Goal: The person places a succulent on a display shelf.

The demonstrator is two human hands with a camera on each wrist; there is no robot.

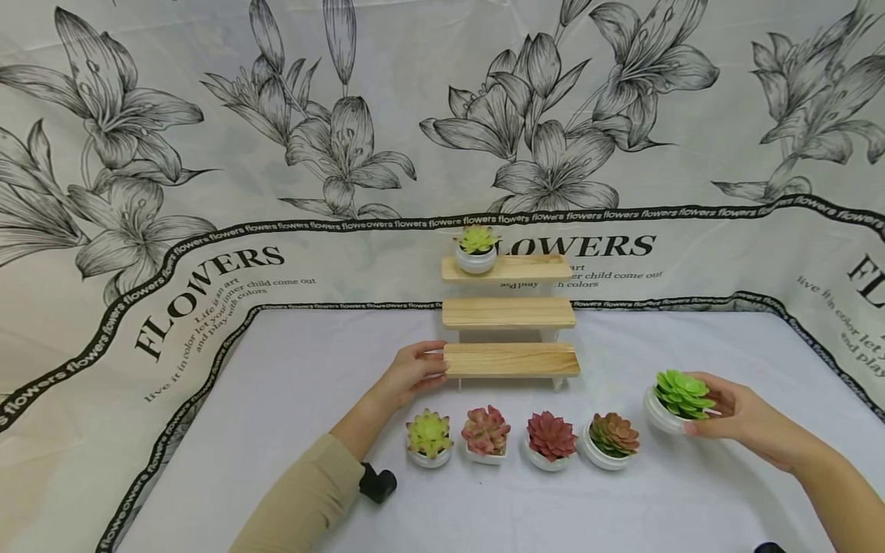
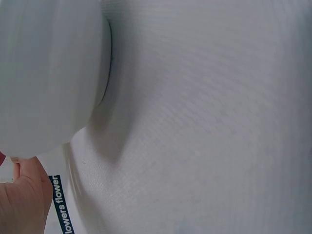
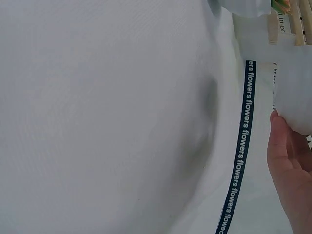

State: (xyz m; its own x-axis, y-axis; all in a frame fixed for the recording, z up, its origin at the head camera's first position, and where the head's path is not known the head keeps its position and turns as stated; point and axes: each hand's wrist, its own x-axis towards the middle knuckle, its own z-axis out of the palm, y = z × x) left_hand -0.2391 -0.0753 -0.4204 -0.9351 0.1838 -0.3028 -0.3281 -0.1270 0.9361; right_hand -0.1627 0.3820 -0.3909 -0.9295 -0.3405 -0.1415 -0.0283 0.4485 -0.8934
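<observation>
A three-step wooden display stand (image 1: pixel 510 361) stands at the back of the table. My left hand (image 1: pixel 413 372) holds the left end of its lowest board; in the left wrist view that hand (image 2: pixel 25 197) shows only partly, past a large white pot (image 2: pixel 48 73). Off to the right, my right hand (image 1: pixel 740 415) grips a bright green potted succulent (image 1: pixel 683 395) by its white pot, which is tilted. The right wrist view has the same hand (image 3: pixel 292 170) with fingertips against the white pot (image 3: pixel 295 92). A yellow-green succulent (image 1: pixel 476 247) sits at the left of the top step.
In front of the stand is a row of potted succulents: yellow-green (image 1: pixel 429 436), pink (image 1: pixel 486 432), dark red (image 1: pixel 551 438) and brownish green (image 1: pixel 611 438). A flower-printed cloth (image 1: pixel 366 265) hangs behind the white table (image 1: pixel 290 361).
</observation>
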